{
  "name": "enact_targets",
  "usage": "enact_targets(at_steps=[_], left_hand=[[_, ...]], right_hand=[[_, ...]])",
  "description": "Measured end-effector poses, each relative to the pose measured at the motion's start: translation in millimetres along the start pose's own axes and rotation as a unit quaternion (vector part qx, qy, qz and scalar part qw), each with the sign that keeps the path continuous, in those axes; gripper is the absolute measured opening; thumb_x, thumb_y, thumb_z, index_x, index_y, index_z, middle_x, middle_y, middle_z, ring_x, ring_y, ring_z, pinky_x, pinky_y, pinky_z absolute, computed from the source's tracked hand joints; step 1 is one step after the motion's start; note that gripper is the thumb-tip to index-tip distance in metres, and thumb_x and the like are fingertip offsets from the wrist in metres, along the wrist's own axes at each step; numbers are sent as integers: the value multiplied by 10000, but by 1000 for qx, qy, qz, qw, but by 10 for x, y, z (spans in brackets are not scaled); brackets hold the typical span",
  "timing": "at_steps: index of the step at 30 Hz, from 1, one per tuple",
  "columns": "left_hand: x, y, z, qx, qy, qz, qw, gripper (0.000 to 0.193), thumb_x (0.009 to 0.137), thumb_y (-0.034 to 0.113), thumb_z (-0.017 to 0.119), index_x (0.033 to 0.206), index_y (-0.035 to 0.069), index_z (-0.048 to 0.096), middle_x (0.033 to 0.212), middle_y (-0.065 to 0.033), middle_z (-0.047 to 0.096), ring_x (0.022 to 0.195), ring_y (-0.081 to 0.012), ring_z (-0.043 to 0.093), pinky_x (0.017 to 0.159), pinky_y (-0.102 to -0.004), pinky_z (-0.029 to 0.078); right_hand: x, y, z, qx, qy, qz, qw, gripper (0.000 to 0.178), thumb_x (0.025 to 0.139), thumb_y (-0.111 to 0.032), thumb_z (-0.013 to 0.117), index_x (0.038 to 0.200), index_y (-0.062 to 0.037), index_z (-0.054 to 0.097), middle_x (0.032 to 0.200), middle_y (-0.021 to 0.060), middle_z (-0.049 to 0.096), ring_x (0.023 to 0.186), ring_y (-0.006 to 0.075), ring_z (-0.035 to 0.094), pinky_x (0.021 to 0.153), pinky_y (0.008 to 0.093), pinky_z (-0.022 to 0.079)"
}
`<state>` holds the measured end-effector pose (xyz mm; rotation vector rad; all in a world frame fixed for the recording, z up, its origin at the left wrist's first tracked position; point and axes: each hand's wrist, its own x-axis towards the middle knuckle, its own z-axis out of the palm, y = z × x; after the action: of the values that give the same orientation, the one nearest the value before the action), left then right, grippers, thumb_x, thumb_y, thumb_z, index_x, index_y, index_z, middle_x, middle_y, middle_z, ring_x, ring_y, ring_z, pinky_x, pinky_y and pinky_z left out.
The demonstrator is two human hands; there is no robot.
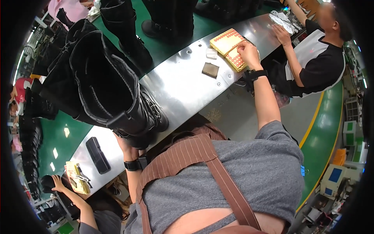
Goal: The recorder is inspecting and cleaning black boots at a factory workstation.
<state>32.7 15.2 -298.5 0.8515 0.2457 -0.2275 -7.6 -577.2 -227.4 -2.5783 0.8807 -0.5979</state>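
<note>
A tall black boot with straps and buckles stands near my left side, its wide open shaft toward me. My left hand is against the boot's near side, low down, and the boot hides its fingers. Out to the right, my right hand is over a stack of yellow sticker sheets with rows of round red stickers. Its thumb and fingertips are pinched together at the stack, and what lies between them is too small to make out. Beside the stack are a white block and a brownish square block.
A metal ledge runs along a green conveyor carrying more black boots. On the ledge's left part lie a black case and another yellow sheet stack with a tool on top. Co-workers sit at right and lower left.
</note>
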Motion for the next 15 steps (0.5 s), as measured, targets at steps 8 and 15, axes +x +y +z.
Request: enact_targets(at_steps=[8,15], left_hand=[[-51,15,42,12,8,-1,1000,581,1054,510,373,1403,61,491,1359,-99,590,1246,-276,552,1101,-409,416],[-51,13,65,33,14,6,999,566,1051,506,390,1388,66,506,1342,-95,600,1221,-267,565,1092,-400,422]], right_hand=[[217,79,-25,-16,-143,12,990,201,834,-156,740,999,-44,716,956,152,721,892,285,692,811,379,531],[58,28,-13,4,-53,20,998,196,815,-143,742,970,-25,720,986,182,721,937,313,693,819,404,527]])
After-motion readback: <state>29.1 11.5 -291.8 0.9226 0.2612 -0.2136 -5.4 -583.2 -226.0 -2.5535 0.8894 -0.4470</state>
